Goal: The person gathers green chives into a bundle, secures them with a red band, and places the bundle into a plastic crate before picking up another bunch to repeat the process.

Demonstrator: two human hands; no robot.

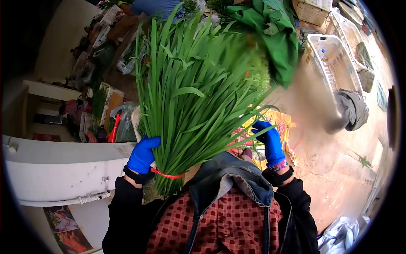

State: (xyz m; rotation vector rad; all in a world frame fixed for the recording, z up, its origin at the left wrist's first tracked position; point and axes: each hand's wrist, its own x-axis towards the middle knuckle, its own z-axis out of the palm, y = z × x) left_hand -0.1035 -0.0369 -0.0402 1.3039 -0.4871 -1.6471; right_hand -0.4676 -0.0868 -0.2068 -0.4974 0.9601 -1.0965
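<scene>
A large bunch of garlic chives (190,101), long flat green leaves, fans out in front of me. A red tie (167,174) binds it near its lower end. My left hand (141,155), in a blue glove, is wrapped round the left side of the bunch just above the tie, with the fingers mostly hidden behind it. My right hand (269,142), also blue-gloved, is at the right edge of the bunch with its fingers curled round thin leaf tips that cross it. Some leaves at the upper right are blurred.
A yellow and red printed bag (277,122) lies beyond my right hand. White plastic crates (334,63) stand at the upper right, with dark cloth (352,109) by one. Green cloth (275,38) hangs behind the bunch. A white ledge with a pipe (67,201) is at left.
</scene>
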